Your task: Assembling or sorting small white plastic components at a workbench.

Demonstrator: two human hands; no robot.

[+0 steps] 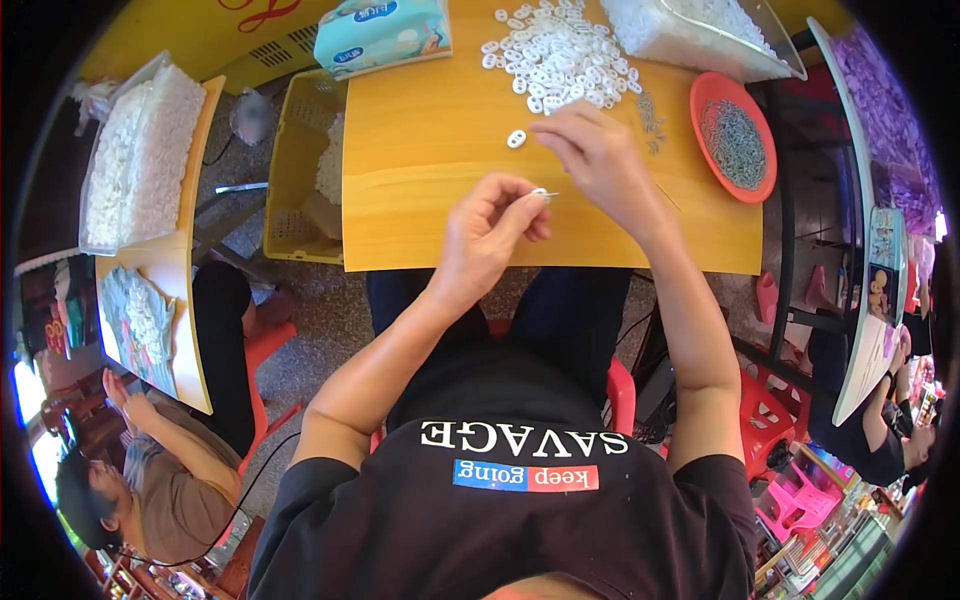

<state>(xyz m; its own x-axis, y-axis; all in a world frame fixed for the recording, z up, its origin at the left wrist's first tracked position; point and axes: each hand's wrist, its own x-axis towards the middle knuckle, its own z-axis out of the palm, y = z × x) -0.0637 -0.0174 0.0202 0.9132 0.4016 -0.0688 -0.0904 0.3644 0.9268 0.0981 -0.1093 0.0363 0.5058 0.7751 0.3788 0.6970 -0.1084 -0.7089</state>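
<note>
From the head camera, the left hand (487,237) is curled over the yellow wooden tabletop (430,140), its thumb and forefinger pinched together on a small white plastic piece with a thin metal pin (543,193) sticking out toward the right hand (598,158). The right hand hovers just beyond those pinching fingertips, its fingers (560,140) bent downward and close together; whether they grip anything is hard to tell, since the palm hides the tips. Just past the right fingers lies a single white plastic ring (516,138), loose on the wood, and farther out from both hands spreads a heap of white plastic rings (556,55). Beyond that heap, to the right of the fingers, stands a clear plastic tub (705,35) filled with more white pieces. Off to the right of the right hand sits a shallow round orange plastic dish (737,135) holding a mass of small grey metal pins, with a few stray pins (650,118) between dish and fingers. Far out to the left of the fingers rests a pale blue tissue pack (382,33), and below the table edge a yellow plastic crate (296,180) holds white material.
</note>
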